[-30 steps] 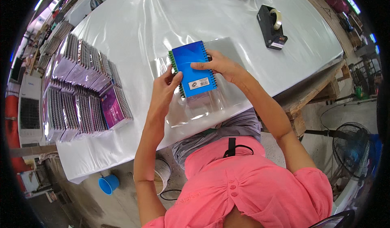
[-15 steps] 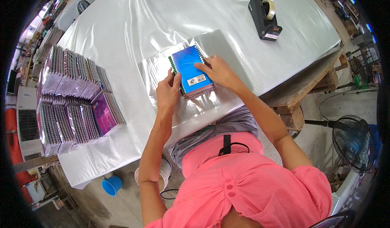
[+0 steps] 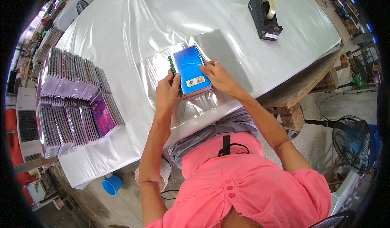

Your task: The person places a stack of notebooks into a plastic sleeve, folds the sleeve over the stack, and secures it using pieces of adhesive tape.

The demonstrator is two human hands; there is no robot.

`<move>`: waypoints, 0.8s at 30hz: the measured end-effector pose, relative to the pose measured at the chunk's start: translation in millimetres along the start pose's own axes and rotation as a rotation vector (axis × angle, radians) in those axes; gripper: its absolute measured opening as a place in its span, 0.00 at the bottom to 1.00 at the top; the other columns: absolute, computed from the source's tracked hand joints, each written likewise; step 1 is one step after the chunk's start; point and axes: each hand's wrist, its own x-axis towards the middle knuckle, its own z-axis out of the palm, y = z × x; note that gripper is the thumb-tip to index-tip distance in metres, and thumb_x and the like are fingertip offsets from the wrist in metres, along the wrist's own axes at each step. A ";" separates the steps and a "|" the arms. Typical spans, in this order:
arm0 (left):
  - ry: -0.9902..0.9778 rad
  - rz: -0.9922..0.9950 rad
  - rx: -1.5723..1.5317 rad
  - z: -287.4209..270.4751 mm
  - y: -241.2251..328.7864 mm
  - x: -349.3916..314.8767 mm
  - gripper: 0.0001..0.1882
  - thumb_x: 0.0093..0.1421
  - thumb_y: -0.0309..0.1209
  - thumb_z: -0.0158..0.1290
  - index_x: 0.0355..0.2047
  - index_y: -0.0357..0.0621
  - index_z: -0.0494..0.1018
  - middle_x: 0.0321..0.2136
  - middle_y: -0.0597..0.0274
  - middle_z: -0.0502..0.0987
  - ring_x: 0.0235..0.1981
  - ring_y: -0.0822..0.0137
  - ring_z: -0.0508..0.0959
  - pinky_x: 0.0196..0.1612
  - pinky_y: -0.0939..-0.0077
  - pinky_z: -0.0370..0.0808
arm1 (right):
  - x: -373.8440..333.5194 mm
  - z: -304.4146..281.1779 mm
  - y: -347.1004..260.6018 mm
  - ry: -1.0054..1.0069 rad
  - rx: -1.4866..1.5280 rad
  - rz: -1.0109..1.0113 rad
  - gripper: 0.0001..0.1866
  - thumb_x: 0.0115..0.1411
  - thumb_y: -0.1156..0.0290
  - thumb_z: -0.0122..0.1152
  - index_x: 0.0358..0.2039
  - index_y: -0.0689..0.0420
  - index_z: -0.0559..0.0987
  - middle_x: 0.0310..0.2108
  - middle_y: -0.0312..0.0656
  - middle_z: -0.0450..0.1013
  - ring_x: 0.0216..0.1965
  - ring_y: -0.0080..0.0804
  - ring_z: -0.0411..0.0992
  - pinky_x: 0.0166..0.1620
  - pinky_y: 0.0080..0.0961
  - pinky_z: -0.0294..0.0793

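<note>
A small stack of spiral notebooks (image 3: 187, 67) with a blue cover on top lies on a clear plastic sheet (image 3: 221, 45). Wire coils show along both long sides of the stack, green on the left and pale on the right. My left hand (image 3: 167, 89) is closed on the stack's left edge, its thumb along the near left side. Around the right edge sits my right hand (image 3: 219, 77), thumb against the cover and fingers over the coil side. The undersides of the notebooks are hidden.
Several plastic-wrapped notebook bundles (image 3: 75, 100) stand piled at the table's left. A black tape dispenser (image 3: 264, 19) sits at the far right of the white-covered table (image 3: 122, 37). Below are a blue bucket (image 3: 111, 185), a pale bucket (image 3: 162, 173) and a standing fan (image 3: 351, 142).
My right hand has shifted slightly nearer along the stack's right edge, its thumb drawn back toward that edge. My left hand keeps its place.
</note>
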 end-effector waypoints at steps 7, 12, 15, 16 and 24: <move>-0.022 0.154 -0.095 -3.9 -46.5 -31.3 0.37 0.62 0.36 0.54 0.67 0.39 0.51 0.46 0.50 0.75 0.47 0.63 0.74 0.43 0.73 0.73 | -23.6 -19.0 22.5 -0.185 0.409 -0.234 0.41 0.54 0.72 0.67 0.65 0.58 0.56 0.56 0.47 0.62 0.58 0.41 0.63 0.59 0.35 0.66; 0.172 0.477 0.637 18.6 -33.1 -56.5 0.49 0.52 0.35 0.61 0.67 0.39 0.44 0.54 0.40 0.70 0.63 0.37 0.57 0.64 0.49 0.55 | -33.7 -9.3 20.7 -0.092 0.231 -0.251 0.47 0.47 0.76 0.71 0.66 0.59 0.56 0.59 0.47 0.59 0.59 0.41 0.63 0.58 0.33 0.68; 0.225 0.406 0.749 21.3 -38.6 -53.9 0.45 0.56 0.39 0.58 0.67 0.39 0.46 0.55 0.46 0.70 0.65 0.41 0.55 0.65 0.44 0.48 | -31.9 -8.2 15.6 -0.070 0.222 -0.229 0.45 0.47 0.76 0.70 0.64 0.60 0.58 0.59 0.50 0.59 0.58 0.46 0.64 0.58 0.33 0.68; 0.226 0.407 0.748 21.4 -40.6 -53.6 0.45 0.56 0.39 0.58 0.67 0.39 0.46 0.55 0.46 0.70 0.65 0.41 0.55 0.65 0.44 0.48 | -32.3 -8.1 15.3 -0.059 0.223 -0.232 0.44 0.48 0.77 0.69 0.64 0.60 0.59 0.59 0.51 0.60 0.57 0.46 0.64 0.57 0.34 0.69; 0.213 0.430 0.791 19.5 -50.8 -53.1 0.35 0.59 0.42 0.55 0.63 0.41 0.61 0.59 0.41 0.65 0.66 0.45 0.55 0.67 0.47 0.45 | -31.8 -4.6 17.3 -0.028 0.173 -0.235 0.39 0.51 0.80 0.64 0.64 0.59 0.60 0.61 0.53 0.59 0.60 0.51 0.60 0.61 0.37 0.62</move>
